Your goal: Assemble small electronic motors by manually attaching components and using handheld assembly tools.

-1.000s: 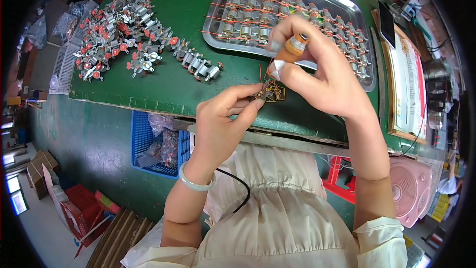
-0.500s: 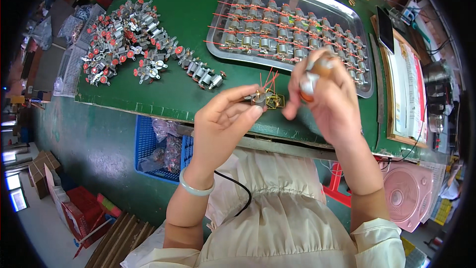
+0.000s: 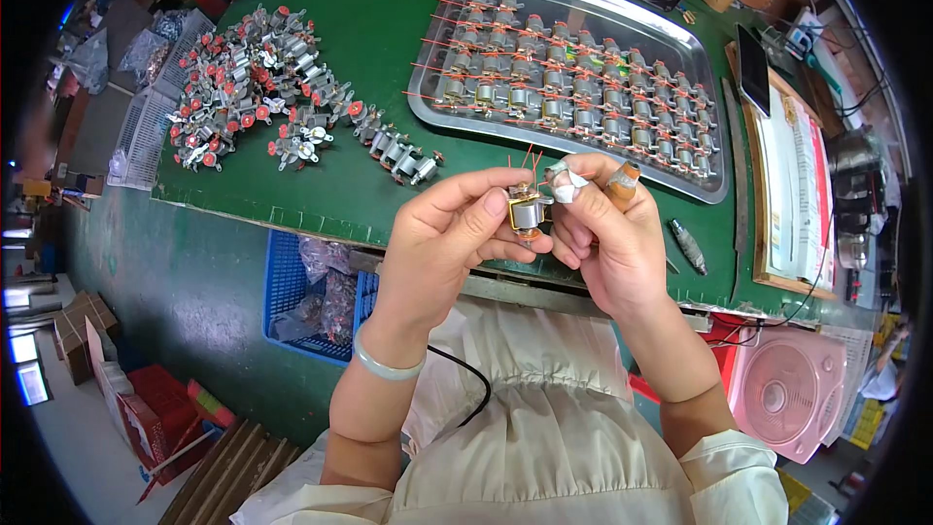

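Observation:
My left hand (image 3: pixel 437 233) pinches a small metal motor (image 3: pixel 529 214), a cylinder with a yellow-edged frame and thin red wires (image 3: pixel 526 161) sticking up from its top. My right hand (image 3: pixel 612 228) meets the motor from the right, with thumb and fingers closed at its side and by the wires. White and brown wrappings cover some of its fingertips. What exactly these fingertips pinch is partly hidden. Both hands are just above the near edge of the green table. A slim grey tool (image 3: pixel 688 246) lies right of my right hand.
Behind my hands, a metal tray (image 3: pixel 425 117) holds rows of similar motors with red wires. A heap of motors (image 3: pixel 248 87) spreads over the green table (image 3: pixel 379 15) at left. At right are a framed paper board (image 3: pixel 792 185) and a phone (image 3: pixel 751 68). A blue crate (image 3: pixel 282 282) stands below.
My right hand has come left and down to the motor, uncovering the grey tool. My left hand has turned the motor so its cylinder and frame show.

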Demonstrator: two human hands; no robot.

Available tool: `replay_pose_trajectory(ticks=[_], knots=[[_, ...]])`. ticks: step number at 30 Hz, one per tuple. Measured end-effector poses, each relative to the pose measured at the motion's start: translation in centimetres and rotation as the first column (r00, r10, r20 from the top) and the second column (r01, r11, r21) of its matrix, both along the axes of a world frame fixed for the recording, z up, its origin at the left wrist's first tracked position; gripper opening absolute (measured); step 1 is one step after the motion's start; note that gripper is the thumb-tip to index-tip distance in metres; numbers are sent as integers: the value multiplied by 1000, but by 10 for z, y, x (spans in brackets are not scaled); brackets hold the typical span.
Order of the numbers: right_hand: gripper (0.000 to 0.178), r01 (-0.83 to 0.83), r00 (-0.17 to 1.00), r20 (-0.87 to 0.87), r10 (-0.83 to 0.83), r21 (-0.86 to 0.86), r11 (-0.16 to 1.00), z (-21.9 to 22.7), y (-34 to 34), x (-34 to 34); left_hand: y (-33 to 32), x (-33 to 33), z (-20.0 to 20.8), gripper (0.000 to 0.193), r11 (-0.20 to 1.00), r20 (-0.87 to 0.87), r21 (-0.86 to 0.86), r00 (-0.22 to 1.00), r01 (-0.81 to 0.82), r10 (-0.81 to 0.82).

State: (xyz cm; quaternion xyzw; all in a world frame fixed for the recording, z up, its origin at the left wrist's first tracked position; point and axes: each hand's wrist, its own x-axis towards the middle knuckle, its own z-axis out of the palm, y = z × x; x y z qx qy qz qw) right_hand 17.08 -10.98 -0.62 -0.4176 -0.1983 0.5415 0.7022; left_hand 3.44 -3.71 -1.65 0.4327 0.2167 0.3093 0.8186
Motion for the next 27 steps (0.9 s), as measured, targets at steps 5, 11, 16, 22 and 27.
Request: replay_pose_trajectory(ticks=[5,11,16,22,27], knots=[[16,-4,1000,23,3,40,999,-3,-2,1,2,2,-1,27,1000,15,1,1000,22,-22],[14,22,1000,11,-23,63,998,-4,-7,8,1,6,1,26,999,23,-24,999,26,-25],[20,49,948,318,-26,-66,997,2,-18,5,0,8,2,18,995,93,-98,995,-11,20],[17,26,806,587,-76,92,995,-7,-15,-4,-15,20,2,14,902,-4,321,952,-289,306],[15,-125,992,39,123,75,989,-2,-16,4,-21,26,3,12,854,59,358,922,-377,382]])
